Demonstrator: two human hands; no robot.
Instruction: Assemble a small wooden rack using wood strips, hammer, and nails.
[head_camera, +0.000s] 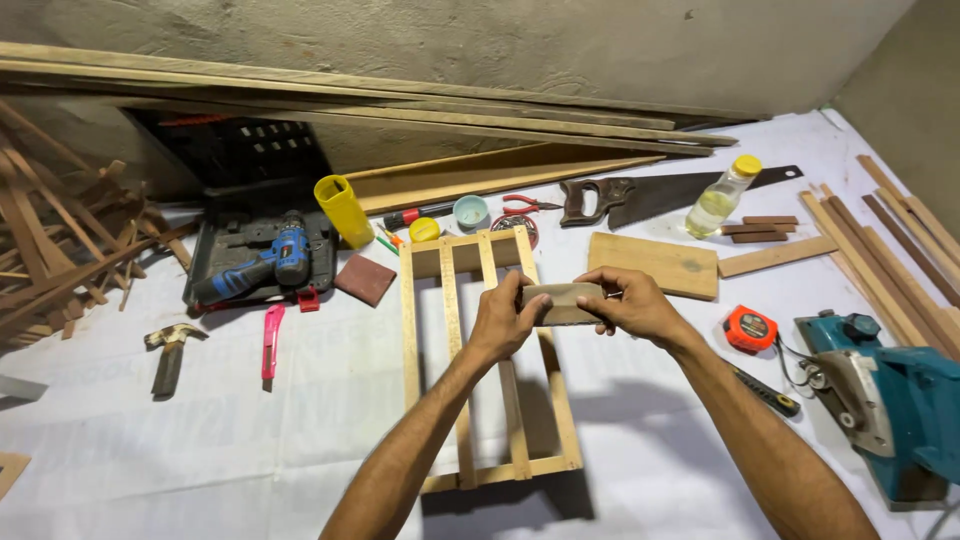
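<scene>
Both of my hands hold a small grey-brown folded sheet of sandpaper (563, 300) above a wooden slatted frame (412, 340) that lies flat on the white-covered floor. My left hand (503, 318) grips the sheet's left end with fingers curled over it. My right hand (636, 305) pinches its right end. The frame has two long side rails, two inner slats and cross pieces at the top and bottom.
A blue cordless drill (262, 262) lies in a black case. A hammer (170, 350), pink utility knife (271, 340), yellow cup (343, 208), handsaw (650, 194), oil bottle (722, 196), wood board (654, 264), orange tape measure (751, 328) and blue circular saw (890, 395) surround the frame. Wood strips lie at right, scraps at left.
</scene>
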